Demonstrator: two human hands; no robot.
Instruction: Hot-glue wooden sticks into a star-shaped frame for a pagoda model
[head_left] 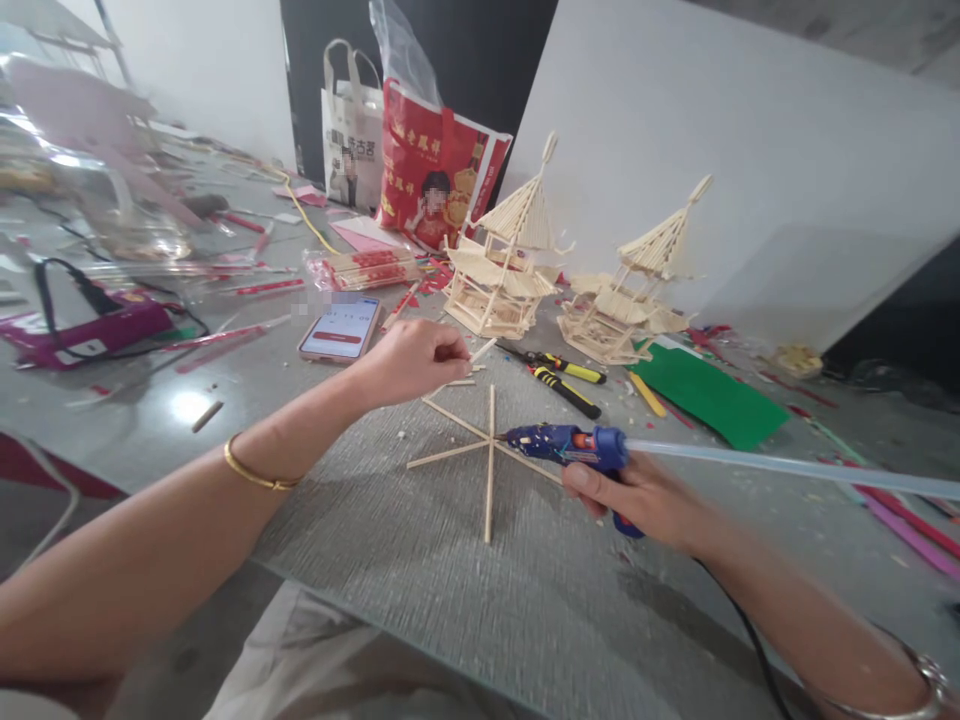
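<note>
Closed round a blue hot glue gun (562, 443), my right hand (637, 500) keeps its nozzle at the centre of a star of thin wooden sticks (489, 500) lying on the table. A long clear glue stick (750, 462) juts out of the gun's rear to the right. My left hand (416, 360) is above and left of the star, fingers pinched on a short wooden stick (483, 350). A few more short sticks (459, 382) lie just below that hand.
Two wooden stick pagodas (499, 290) (622, 315) stand behind. Near them lie yellow-black pliers (562, 390), a green sheet (709, 395) and a phone (341, 328). A red bag (420, 165) and purple power strip (97, 330) are farther left. The table's front edge (390, 640) is close.
</note>
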